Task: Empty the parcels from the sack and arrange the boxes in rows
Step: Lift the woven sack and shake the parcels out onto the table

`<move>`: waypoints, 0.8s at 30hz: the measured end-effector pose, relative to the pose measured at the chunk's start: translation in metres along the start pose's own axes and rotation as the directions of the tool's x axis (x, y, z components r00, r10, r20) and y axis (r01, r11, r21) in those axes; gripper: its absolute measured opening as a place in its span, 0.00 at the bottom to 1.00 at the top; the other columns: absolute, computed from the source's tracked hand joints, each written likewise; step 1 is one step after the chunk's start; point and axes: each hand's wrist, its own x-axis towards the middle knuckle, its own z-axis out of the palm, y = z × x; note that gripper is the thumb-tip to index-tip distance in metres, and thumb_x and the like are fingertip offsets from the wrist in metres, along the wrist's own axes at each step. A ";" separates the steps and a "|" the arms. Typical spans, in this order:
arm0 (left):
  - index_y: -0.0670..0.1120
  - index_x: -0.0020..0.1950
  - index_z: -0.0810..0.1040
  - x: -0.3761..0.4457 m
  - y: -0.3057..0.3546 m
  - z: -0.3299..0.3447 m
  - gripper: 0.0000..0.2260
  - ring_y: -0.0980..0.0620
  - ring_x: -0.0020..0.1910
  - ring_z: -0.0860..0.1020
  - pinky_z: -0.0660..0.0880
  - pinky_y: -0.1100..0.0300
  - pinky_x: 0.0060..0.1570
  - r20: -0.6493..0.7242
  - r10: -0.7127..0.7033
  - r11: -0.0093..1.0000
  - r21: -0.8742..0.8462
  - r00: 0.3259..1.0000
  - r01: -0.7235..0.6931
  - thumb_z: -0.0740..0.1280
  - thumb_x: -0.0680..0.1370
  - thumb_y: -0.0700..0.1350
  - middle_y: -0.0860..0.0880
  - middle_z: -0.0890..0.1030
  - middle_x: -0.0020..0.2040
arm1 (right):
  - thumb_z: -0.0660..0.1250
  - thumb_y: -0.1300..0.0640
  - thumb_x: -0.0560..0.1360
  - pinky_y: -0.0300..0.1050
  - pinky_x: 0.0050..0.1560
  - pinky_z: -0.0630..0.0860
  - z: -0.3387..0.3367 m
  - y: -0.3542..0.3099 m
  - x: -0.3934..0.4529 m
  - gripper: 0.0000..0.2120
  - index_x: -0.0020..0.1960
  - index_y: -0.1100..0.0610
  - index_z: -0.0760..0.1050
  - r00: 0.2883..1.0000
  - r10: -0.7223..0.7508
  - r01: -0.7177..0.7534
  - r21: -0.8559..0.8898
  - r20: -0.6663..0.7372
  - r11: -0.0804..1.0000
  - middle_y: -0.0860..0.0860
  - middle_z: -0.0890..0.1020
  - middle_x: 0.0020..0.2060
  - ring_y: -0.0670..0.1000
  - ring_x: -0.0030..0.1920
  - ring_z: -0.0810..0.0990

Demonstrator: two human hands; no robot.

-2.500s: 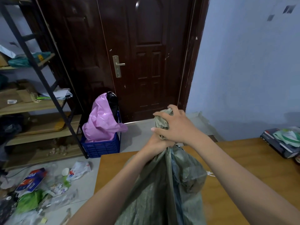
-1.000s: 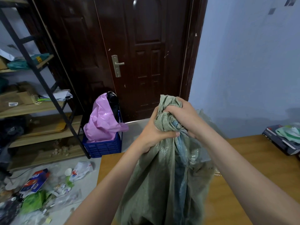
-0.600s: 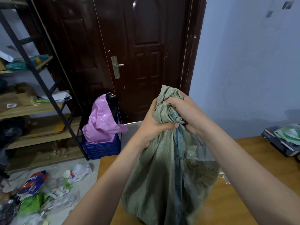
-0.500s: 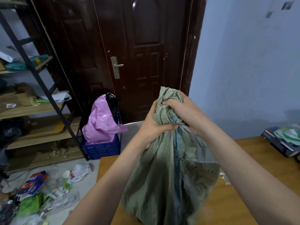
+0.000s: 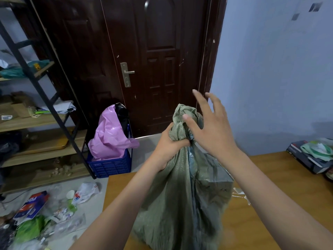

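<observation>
A grey-green woven sack stands full on the wooden table, its neck bunched and twisted at the top. My left hand grips that bunched neck from the left side. My right hand hovers just to the right of the neck with its fingers spread, holding nothing. A box corner bulges against the sack's right wall. The parcels inside are hidden by the fabric.
A dark box with a green and white bag lies at the table's right edge. Behind the table stand a dark door, a blue crate with a pink bag and shelves. Litter covers the floor at left.
My right hand has let go of the sack's neck and opened its fingers. My left hand keeps its grip. Earlier, both hands lifted the sack upright on the table.
</observation>
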 end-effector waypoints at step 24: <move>0.60 0.62 0.70 -0.005 -0.022 -0.012 0.32 0.59 0.61 0.72 0.73 0.60 0.59 0.042 -0.034 0.943 0.331 0.999 0.018 0.81 0.64 0.53 0.57 0.69 0.60 | 0.78 0.50 0.65 0.39 0.47 0.79 0.037 0.027 -0.008 0.17 0.51 0.42 0.78 0.923 0.191 -0.330 0.432 0.333 0.840 0.41 0.83 0.43 0.39 0.45 0.82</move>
